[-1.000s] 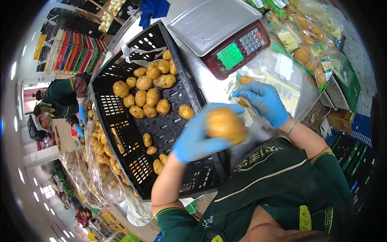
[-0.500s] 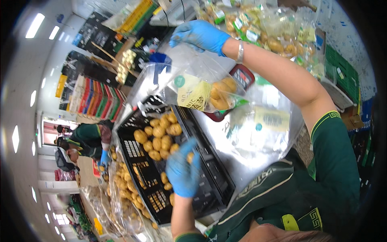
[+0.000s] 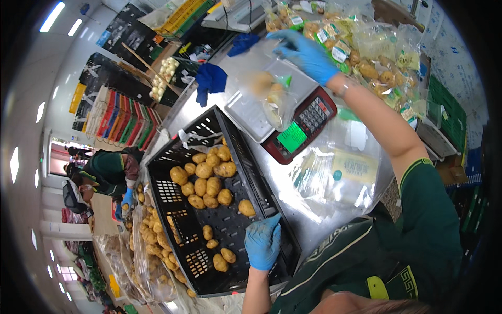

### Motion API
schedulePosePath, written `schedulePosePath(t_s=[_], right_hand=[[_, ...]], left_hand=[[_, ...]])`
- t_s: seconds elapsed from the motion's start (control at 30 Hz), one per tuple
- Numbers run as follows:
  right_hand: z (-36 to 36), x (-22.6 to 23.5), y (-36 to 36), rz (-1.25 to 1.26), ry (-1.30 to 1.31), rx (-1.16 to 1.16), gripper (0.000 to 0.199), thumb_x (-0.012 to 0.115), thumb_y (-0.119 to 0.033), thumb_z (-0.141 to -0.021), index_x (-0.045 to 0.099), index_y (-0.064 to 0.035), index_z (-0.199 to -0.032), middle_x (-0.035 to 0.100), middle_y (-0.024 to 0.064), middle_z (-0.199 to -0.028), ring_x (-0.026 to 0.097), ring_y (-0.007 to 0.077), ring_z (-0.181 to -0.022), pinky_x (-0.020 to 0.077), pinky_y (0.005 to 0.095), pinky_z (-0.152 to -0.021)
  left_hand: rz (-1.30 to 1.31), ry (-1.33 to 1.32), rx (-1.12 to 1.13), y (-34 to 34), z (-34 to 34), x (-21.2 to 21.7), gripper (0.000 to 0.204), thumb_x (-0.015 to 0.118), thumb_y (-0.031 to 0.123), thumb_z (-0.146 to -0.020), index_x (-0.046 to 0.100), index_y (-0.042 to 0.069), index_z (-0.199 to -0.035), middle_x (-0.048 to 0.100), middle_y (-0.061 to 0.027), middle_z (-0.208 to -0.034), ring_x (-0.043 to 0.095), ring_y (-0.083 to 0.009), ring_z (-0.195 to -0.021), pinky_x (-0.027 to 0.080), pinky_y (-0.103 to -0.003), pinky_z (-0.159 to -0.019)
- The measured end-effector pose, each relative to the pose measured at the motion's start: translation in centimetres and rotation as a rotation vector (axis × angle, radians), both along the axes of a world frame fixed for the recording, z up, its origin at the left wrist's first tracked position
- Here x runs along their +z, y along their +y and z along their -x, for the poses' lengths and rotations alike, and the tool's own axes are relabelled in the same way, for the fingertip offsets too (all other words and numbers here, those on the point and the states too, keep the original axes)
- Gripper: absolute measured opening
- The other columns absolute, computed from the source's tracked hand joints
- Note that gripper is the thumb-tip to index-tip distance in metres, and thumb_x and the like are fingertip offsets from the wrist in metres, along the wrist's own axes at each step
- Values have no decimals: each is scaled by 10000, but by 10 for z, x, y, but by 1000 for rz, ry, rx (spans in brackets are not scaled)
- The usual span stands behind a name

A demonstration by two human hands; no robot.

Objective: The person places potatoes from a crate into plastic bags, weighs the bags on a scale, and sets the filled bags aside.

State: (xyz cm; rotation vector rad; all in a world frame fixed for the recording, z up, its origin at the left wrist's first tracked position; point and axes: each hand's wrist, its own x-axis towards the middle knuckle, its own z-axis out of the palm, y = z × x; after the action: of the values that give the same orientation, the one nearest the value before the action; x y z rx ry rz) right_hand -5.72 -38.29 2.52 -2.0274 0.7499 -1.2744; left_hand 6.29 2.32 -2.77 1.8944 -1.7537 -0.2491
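A clear plastic bag of potatoes [image 3: 276, 97], smeared by motion, is over the metal plate of a red weighing scale [image 3: 293, 137]. Just beyond it, my blue-gloved right hand [image 3: 308, 57] has its fingers stretched and apart, close to the bag's loose top. My blue-gloved left hand [image 3: 263, 243] is closed over the near side of a black plastic crate [image 3: 243, 172]; whatever its curled fingers hold, if anything, is hidden. Loose potatoes [image 3: 209, 180] lie in the crate, most of them bunched at its far end, and a single potato [image 3: 247, 208] rests just beyond my left hand.
Flat clear bags [image 3: 340, 170] lie on the steel table nearest me. Filled potato bags [image 3: 366, 57] are piled at the far right, beside a green crate [image 3: 444, 102]. A blue cloth [image 3: 210, 83] lies beyond the black crate. At left, another person [image 3: 107, 172] works near heaped potatoes [image 3: 154, 235].
The potato bag has dropped from my right hand's grip toward the scale plate, and the scale's display now shows. My left hand has moved right and down, to the crate's near side.
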Motion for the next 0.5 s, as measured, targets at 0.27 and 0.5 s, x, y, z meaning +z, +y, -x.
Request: schedulePosePath(t_s=[0.27,0.5], right_hand=[[114,-100,64,-407,216,-46,345,636,-193,-892,602,-166,-1234,649,23,-964,629,116,-866,498,270,-809],[95,-75,72,-275,345,-46,312,609,-260,-915,615,-178,-1216,650,43,-1040,635,166,-940,494,291,-859]], left_hand=[[53,-7,48,-6,8,-1,278,632,14,-799,698,112,-1051,657,-75,-890,598,-261,-816,457,-350,-784],[55,-134,71,-5,7,-18,270,629,39,-802,696,118,-1052,672,-60,-902,608,-247,-816,444,-365,-808]])
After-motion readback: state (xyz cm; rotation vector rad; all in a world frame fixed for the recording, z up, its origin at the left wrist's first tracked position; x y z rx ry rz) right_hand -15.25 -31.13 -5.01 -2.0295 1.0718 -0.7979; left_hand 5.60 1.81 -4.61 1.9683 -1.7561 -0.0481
